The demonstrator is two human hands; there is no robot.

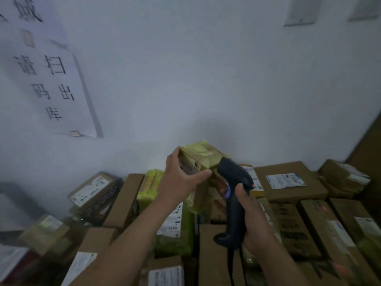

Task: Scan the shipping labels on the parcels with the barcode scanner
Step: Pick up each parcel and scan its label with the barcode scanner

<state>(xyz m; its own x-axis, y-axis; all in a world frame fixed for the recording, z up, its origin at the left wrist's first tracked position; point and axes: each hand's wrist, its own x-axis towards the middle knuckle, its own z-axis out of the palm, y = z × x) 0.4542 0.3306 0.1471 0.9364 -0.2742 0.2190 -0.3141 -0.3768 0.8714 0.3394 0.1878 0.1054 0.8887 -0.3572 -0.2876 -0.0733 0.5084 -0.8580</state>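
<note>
My left hand (181, 178) grips a small parcel wrapped in yellow tape (199, 154), lifted above the pile with its label side turned toward me. A strip of that shipping label (188, 166) shows between my fingers and thumb. My right hand (250, 215) holds the handle of a black barcode scanner (233, 182). The scanner head sits right beside the raised parcel and a small red light glows on its side. Its cable hangs down below my hand.
Below lies a dense pile of parcels: brown cartons (288, 182) with white labels, a yellow-green wrapped parcel (171, 219), and smaller boxes at the left (92, 190). A white wall (206, 79) stands close behind, with a paper sign (47, 83) taped at the left.
</note>
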